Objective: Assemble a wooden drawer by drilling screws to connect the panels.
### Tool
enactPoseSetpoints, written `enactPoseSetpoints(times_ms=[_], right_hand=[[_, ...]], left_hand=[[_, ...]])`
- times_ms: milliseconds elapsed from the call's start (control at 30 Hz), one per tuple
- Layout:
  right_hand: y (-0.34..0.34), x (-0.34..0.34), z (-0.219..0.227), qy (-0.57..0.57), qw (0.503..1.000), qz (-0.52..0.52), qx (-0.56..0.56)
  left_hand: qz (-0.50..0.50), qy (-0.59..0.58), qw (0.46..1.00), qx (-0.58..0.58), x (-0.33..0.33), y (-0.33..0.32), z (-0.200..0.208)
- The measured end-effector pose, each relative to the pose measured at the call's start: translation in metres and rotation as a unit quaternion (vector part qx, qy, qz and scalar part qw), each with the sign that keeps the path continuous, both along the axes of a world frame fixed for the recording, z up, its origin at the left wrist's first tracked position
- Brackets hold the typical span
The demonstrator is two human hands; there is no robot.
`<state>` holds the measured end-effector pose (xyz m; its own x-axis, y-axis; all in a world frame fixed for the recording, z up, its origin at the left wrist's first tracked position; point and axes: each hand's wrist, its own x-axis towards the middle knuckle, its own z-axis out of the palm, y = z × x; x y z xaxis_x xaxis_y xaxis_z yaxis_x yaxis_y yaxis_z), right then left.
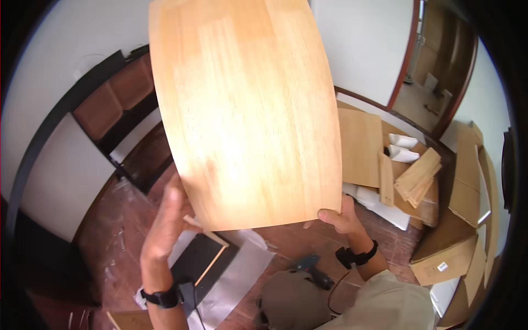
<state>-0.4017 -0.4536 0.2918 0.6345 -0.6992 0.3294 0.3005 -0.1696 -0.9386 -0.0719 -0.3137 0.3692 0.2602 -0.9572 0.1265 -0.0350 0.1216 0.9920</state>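
A large pale wooden panel [247, 121] with smooth grain is raised in front of me and takes up the upper middle of the view. At its lower right corner my right hand [342, 217] grips it, thumb on the near face and fingers mostly hidden behind. My left hand [165, 223] is at the lower left edge, thumb raised beside it; the other fingers are partly hidden, and the hand appears to support the panel. Below lies a dark board [201, 261] with a thin wooden strip [212, 267] along it. Each wrist wears a black band.
A cordless drill [313, 270] lies on the reddish floor [110, 220]. White sheeting [242, 280] is under the dark board. To the right are wooden pieces [419, 176], another wooden panel [360, 146] and open cardboard boxes [445, 261]. A black-framed furniture piece [69, 118] stands left; a doorway [434, 66] is far right.
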Motion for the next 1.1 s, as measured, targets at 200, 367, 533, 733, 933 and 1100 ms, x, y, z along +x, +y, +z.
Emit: enactPoseSetpoints(times_ms=[200,367,533,733,933,1100], right_hand=[[0.022,0.050,0.042,0.052,0.908,-0.002,-0.415],[0.077,0.131,0.081,-0.106,0.716,-0.022,-0.690],[0.137,0.173,0.095,-0.237,0.626,0.126,-0.733],[0.143,0.186,0.082,-0.252,0.636,0.139,-0.716],[0.138,0.231,0.099,-0.287,0.902,0.158,-0.283],[0.078,0.262,0.081,-0.288,0.957,0.020,-0.016]], left_hand=[[0.194,0.075,0.975,-0.073,0.015,0.031,0.007],[0.162,0.232,0.930,-0.234,0.084,0.054,-0.015],[-0.201,0.435,0.788,-0.387,0.147,0.083,-0.020],[0.140,0.356,0.857,-0.345,0.115,0.101,-0.034],[0.271,-0.060,0.951,-0.136,0.149,0.199,-0.115],[0.265,0.170,0.944,0.099,0.058,0.198,-0.078]])
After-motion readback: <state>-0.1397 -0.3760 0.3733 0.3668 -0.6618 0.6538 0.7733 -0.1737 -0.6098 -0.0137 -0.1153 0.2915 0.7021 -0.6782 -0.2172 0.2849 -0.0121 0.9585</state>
